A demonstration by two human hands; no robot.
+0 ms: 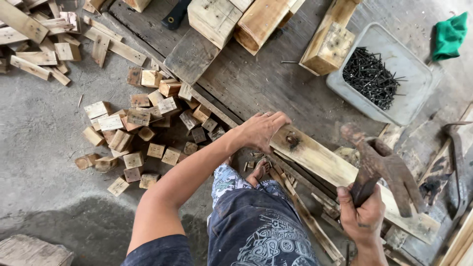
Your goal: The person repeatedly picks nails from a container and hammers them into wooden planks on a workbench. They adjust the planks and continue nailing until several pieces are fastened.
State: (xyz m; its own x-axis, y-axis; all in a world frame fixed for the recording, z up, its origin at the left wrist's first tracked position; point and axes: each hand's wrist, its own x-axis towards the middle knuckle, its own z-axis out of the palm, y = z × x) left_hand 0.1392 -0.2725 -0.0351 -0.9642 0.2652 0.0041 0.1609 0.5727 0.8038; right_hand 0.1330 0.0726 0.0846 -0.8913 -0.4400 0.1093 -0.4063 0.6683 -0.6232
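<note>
Wooden platform (256,83): weathered boards, bearing all items below.
Pale plank (340,172): lies diagonally across the platform; knot near its upper end.
Grey tray (411,111): holds black nails (369,76), well apart from the plank.
Rusty claw hammer (384,165): raised above the plank.
Left hand (263,129): flat, pressing the plank's upper end.
Right hand (363,214): clenched around the hammer's handle.
Offcut blocks (143,133): heaped left on concrete.

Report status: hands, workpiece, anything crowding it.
Left hand flat on plank end. Right hand grips rusty claw hammer, raised over plank. Nail tub beyond; small wood blocks piled left, apart.
</note>
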